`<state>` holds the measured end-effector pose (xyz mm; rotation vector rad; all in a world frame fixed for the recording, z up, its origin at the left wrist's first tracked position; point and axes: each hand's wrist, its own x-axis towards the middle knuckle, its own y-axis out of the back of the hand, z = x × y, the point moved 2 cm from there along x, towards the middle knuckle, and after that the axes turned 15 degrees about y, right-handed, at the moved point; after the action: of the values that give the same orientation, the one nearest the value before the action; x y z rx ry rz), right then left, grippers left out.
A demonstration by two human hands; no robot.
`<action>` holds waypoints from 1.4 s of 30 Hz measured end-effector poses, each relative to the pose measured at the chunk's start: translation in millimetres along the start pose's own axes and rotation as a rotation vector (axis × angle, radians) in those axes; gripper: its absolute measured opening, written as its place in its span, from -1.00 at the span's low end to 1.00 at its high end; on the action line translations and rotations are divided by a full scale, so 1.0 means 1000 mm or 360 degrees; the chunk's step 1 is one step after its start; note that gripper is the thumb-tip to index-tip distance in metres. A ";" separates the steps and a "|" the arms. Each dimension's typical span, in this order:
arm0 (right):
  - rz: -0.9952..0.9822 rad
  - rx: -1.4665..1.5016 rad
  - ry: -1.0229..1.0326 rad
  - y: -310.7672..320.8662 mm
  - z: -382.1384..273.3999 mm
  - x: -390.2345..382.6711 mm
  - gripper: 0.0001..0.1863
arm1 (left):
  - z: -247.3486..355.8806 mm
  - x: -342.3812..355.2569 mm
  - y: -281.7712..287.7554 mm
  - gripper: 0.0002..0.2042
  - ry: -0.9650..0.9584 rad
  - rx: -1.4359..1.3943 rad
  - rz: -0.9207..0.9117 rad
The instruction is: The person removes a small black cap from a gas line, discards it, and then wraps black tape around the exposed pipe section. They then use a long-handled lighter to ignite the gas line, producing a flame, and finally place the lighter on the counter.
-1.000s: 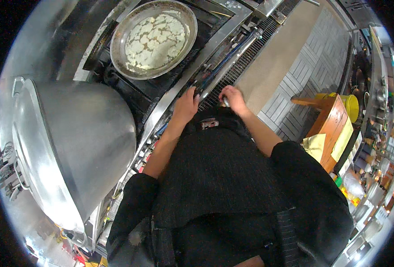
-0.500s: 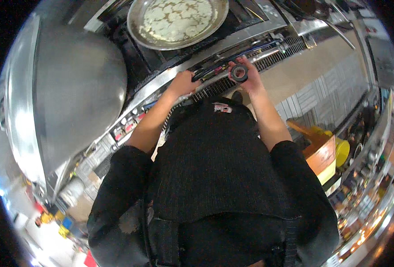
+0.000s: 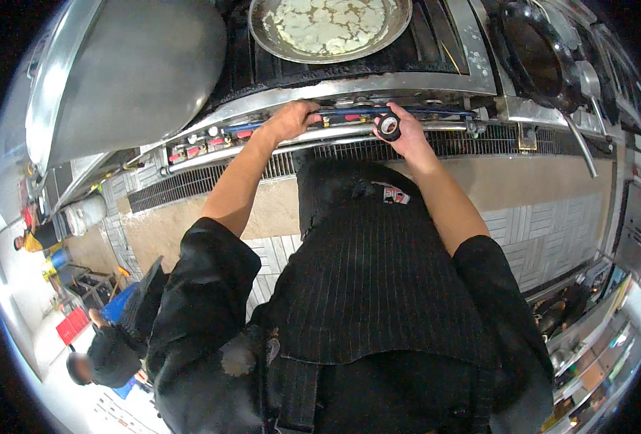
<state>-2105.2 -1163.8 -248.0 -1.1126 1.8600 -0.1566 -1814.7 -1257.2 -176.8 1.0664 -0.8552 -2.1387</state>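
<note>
My right hand (image 3: 407, 134) grips a roll of black tape (image 3: 388, 128) in front of the stove, its pale core facing up. To its left, my left hand (image 3: 285, 121) is closed at a thin blue tube (image 3: 349, 111) along the stove's front edge. Its fingertips pinch around the tube; what lies beneath them is partly hidden. Red-handled valves (image 3: 194, 151) and a metal pipe (image 3: 226, 152) run along the same front. Beyond my hands, a wide round pan (image 3: 264, 42) holds a pale, broken-up layer on the burner grate.
At the left stands a very large metal pot or lid (image 3: 139, 79). A dark wok (image 3: 512, 58) with a ladle (image 3: 589, 81) sits at far right. Below the stove runs a floor grating (image 3: 450, 145). One co-worker in black (image 3: 114, 354) is at lower left; another person (image 3: 41, 237) stands farther off.
The view has turned, so the stove front now lies nearly level and the pan appears farther right. Both hands stay at the stove's front, the tape roll still in my right hand.
</note>
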 end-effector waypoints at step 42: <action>-0.0547 -0.0546 -0.0583 0.081 -0.143 -0.003 -0.44 | 0.168 -0.039 -0.153 -0.36 0.1312 -0.0855 0.1088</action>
<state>-2264.7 -1160.4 -208.3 -1.5783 1.3895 0.1700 -1968.8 -1087.3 -195.3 1.0234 -0.1672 -1.0887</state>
